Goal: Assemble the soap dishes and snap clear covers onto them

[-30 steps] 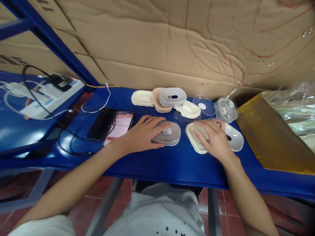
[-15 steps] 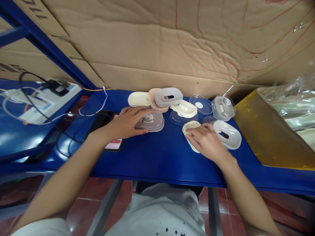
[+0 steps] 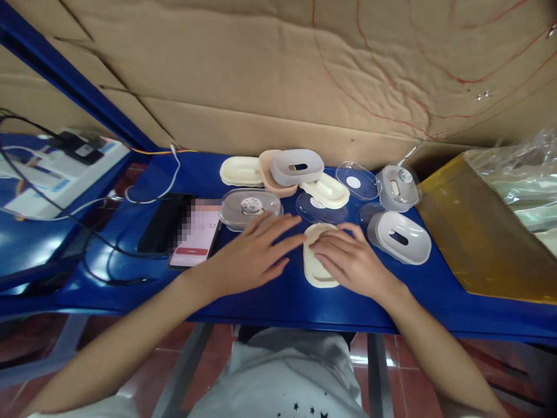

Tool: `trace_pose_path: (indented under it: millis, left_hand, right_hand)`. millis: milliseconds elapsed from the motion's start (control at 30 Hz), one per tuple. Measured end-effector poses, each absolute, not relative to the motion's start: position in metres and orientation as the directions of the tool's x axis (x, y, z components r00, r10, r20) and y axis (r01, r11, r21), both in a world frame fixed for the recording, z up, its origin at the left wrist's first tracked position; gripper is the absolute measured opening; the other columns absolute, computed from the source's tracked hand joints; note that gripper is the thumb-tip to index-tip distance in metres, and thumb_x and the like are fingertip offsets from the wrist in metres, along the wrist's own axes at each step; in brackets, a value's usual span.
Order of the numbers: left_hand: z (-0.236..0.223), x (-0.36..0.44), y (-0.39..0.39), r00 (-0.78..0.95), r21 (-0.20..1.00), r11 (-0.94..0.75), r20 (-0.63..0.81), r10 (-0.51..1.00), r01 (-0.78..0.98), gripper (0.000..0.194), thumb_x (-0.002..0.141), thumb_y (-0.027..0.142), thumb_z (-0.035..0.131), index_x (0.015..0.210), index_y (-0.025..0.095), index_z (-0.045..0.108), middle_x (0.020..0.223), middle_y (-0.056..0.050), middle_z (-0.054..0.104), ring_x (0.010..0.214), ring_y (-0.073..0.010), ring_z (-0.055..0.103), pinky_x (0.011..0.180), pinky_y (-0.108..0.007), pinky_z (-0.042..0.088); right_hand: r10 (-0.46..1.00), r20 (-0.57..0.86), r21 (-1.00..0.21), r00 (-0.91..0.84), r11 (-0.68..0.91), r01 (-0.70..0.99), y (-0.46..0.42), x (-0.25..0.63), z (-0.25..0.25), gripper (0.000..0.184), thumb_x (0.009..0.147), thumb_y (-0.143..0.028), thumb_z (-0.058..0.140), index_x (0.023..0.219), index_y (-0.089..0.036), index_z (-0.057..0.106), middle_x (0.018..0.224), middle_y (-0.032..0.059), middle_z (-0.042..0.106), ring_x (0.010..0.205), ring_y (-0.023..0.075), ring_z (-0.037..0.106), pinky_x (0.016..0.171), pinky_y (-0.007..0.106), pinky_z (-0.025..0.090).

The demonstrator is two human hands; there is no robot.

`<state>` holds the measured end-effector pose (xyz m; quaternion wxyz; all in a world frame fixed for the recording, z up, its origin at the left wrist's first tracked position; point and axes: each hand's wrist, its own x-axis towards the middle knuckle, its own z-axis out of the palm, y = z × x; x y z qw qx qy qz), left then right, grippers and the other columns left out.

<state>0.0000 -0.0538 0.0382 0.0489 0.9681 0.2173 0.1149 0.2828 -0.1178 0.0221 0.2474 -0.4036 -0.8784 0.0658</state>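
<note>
My right hand (image 3: 348, 261) lies flat, fingers stretched, on a cream oval tray (image 3: 315, 268) near the blue table's (image 3: 270, 296) front edge. My left hand (image 3: 252, 252) is open just left of that tray, fingers spread and pointing toward it, holding nothing. A clear lidded oval box (image 3: 250, 208) with a round sticker sits just beyond the left hand's fingertips. A grey-and-white oval piece with a slot (image 3: 400, 237) lies right of my right hand.
At the back stand a cream tray (image 3: 240, 171), a pink and grey stacked pair (image 3: 292, 169), another cream piece (image 3: 327, 190), clear lids (image 3: 355, 181) and a grey lidded box (image 3: 397, 187). A phone (image 3: 180, 229) and cables lie left. A yellow box (image 3: 483, 232) with plastic bags stands right.
My left hand let go of the clear lidded box beside the phone and came back to the right. My right hand slid the cream tray leftward and closer to me.
</note>
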Motion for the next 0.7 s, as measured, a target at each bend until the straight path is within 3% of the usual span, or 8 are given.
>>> trace_pose_path:
  millis: [133, 333, 500, 600, 700]
  left_hand:
    - [0.025, 0.017, -0.061, 0.951, 0.156, -0.957, 0.156, 0.267, 0.243, 0.048, 0.100, 0.014, 0.065, 0.147, 0.022, 0.064, 0.165, -0.018, 0.055, 0.154, -0.0348, 0.052, 0.133, -0.060, 0.033]
    - [0.004, 0.015, -0.057, 0.943, 0.233, -0.947, 0.199, 0.267, 0.219, 0.032, 0.098, 0.022, 0.069, 0.130, 0.021, 0.070, 0.152, -0.016, 0.064, 0.135, -0.0334, 0.065, 0.128, -0.060, 0.036]
    - [0.005, 0.014, -0.064, 0.947, 0.198, -0.965, 0.236, 0.219, 0.174, 0.013, 0.105, 0.031, 0.069, 0.113, 0.021, 0.070, 0.123, -0.010, 0.073, 0.115, -0.0278, 0.068, 0.117, -0.051, 0.041]
    - [0.007, 0.015, -0.070, 0.950, 0.175, -0.977, 0.265, 0.164, 0.120, 0.012, 0.106, 0.033, 0.071, 0.109, 0.021, 0.070, 0.104, -0.005, 0.073, 0.101, -0.0237, 0.067, 0.106, -0.044, 0.043]
    - [0.006, 0.017, -0.073, 0.947, 0.173, -0.980, 0.287, 0.143, 0.095, 0.014, 0.104, 0.033, 0.075, 0.112, 0.022, 0.070, 0.098, -0.002, 0.073, 0.095, -0.0216, 0.066, 0.100, -0.040, 0.043]
  right_hand:
    - [0.804, 0.443, -0.274, -0.397, 0.543, 0.794, -0.109, 0.298, 0.022, 0.020, 0.113, -0.020, 0.055, 0.125, -0.023, 0.070, 0.122, 0.0056, 0.083, 0.118, 0.0247, 0.075, 0.113, 0.046, 0.038]
    - [0.873, 0.348, -0.179, -0.342, 0.420, 0.890, -0.101, 0.302, 0.009, 0.035, 0.114, -0.029, 0.053, 0.148, -0.021, 0.060, 0.157, 0.0140, 0.067, 0.145, 0.0322, 0.062, 0.117, 0.052, 0.036]
    - [0.889, 0.287, -0.153, -0.358, 0.411, 0.898, -0.102, 0.298, 0.003, 0.038, 0.115, -0.034, 0.052, 0.151, -0.023, 0.058, 0.160, 0.0133, 0.064, 0.147, 0.0322, 0.059, 0.118, 0.052, 0.035]
    - [0.893, 0.276, -0.156, -0.356, 0.407, 0.900, -0.101, 0.299, 0.002, 0.039, 0.114, -0.033, 0.053, 0.152, -0.024, 0.058, 0.158, 0.0127, 0.066, 0.145, 0.0322, 0.061, 0.118, 0.053, 0.035]
    - [0.896, 0.281, -0.166, -0.343, 0.397, 0.903, -0.099, 0.301, 0.002, 0.036, 0.114, -0.032, 0.054, 0.148, -0.024, 0.061, 0.155, 0.0117, 0.068, 0.142, 0.0322, 0.063, 0.117, 0.054, 0.036]
